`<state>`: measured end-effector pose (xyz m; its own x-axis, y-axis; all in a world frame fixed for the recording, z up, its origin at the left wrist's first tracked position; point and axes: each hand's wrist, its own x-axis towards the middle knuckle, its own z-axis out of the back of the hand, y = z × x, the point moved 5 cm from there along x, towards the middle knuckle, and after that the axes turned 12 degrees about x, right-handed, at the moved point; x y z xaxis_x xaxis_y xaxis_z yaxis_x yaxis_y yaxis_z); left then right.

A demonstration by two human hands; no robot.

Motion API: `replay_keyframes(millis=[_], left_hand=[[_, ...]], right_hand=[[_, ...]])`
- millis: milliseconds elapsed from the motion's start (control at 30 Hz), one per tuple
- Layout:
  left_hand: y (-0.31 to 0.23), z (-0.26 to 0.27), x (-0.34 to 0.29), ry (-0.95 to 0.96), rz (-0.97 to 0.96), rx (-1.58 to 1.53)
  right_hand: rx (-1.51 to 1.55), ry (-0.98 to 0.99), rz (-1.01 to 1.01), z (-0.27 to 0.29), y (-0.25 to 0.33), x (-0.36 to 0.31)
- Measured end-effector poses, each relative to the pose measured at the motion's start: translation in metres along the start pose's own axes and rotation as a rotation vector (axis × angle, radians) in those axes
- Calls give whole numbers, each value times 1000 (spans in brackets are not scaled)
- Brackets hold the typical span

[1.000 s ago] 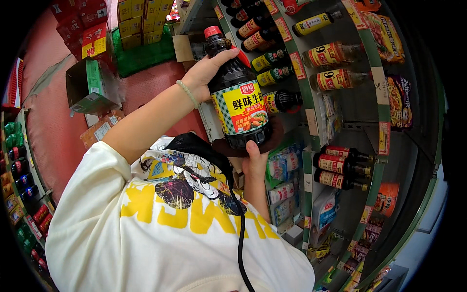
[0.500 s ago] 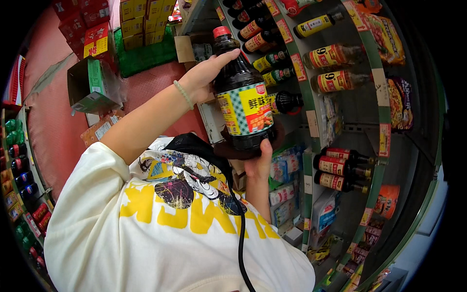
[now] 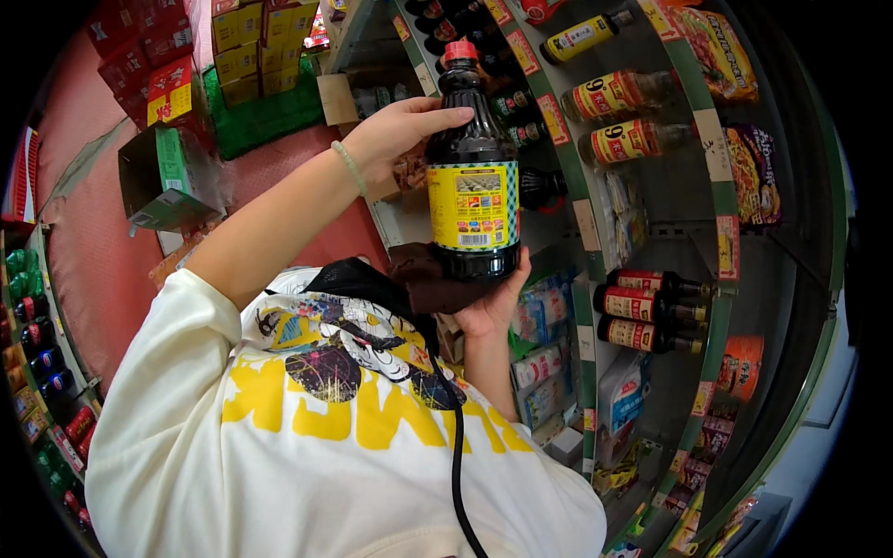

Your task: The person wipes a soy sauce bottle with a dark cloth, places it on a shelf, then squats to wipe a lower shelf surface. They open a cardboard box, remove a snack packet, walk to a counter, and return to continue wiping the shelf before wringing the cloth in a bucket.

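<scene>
A large soy sauce bottle (image 3: pixel 473 209) with a red cap and dark contents is held upright in front of me. Its yellow label with a checkered edge faces me. My left hand (image 3: pixel 395 135) is closed round the bottle's neck and shoulder, thumb across the front; the other fingers are hidden behind it. Under the base, my right hand (image 3: pixel 498 302) supports it from below, with the thumb up along its right side. A dark brown cloth (image 3: pixel 442 290) lies beneath the bottle, against my right palm; how it is held is unclear.
Shelves on the right hold clear bottles (image 3: pixel 614 95), smaller dark bottles (image 3: pixel 646 307), noodle packs (image 3: pixel 753 172) and bagged goods. On the reddish floor stand an open green carton (image 3: pixel 167 177) and stacked yellow boxes (image 3: pixel 260 42) on a green mat. Another stocked shelf (image 3: pixel 70 409) runs along the left.
The bottle has been turned about its upright axis, so another side of its label faces me. It also stands straighter, and my right hand lies more openly under the base.
</scene>
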<state>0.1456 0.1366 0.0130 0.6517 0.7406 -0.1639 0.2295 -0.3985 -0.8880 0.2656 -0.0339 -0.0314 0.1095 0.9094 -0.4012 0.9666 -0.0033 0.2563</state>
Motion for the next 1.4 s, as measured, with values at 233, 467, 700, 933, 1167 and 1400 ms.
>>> replay_keyframes(millis=[233,467,700,933,1167,1400], left_hand=[[2,-7,14,16,18,9],[17,-6,38,-110,-35,148],[12,-12,37,-142,-64,210],[8,-10,30,-144,-66,180],[-9,-13,7,-136,21,1],[-12,-16,-4,-77,14,-44]], right_hand=[[48,11,-55,5,-5,-1],[104,116,-126,9,-8,4],[111,40,-124,9,-11,7],[74,14,-98,6,-14,9],[148,51,-172,14,-11,15],[175,36,-175,17,-12,18]])
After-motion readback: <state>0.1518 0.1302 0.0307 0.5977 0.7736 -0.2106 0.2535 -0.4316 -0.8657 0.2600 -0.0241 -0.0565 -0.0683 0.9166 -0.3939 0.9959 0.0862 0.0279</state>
